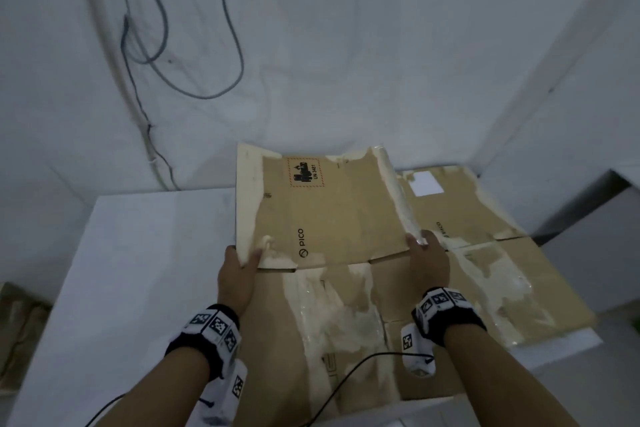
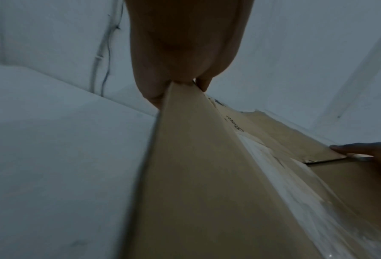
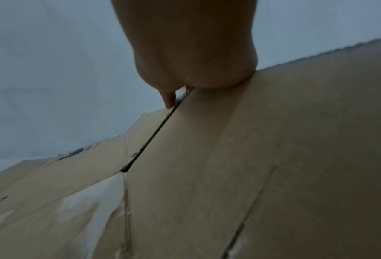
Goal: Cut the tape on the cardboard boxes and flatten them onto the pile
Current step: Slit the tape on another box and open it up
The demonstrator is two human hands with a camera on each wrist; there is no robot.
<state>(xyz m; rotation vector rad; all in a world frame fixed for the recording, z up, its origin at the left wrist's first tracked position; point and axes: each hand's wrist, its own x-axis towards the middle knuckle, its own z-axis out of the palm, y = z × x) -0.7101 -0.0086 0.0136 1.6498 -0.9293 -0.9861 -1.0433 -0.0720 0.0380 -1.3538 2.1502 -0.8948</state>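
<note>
A brown flattened cardboard box (image 1: 329, 211) printed PICO, with torn white tape remnants, is held tilted above the table. My left hand (image 1: 242, 262) pinches its near left corner, thumb on top; the left wrist view shows that corner (image 2: 180, 108) wedged between thumb and fingers. My right hand (image 1: 424, 246) grips the near right corner, where the right wrist view shows fingers (image 3: 169, 99) curled over the edge of the cardboard (image 3: 273, 140). Under and to the right lies the pile of flattened boxes (image 1: 485, 270).
A white table (image 1: 121, 270) carries everything, its bare part on the left. White walls stand behind and to the right, with dark cables (image 1: 145, 45) hanging at the back left. More brown cardboard (image 1: 17, 322) lies low at the far left.
</note>
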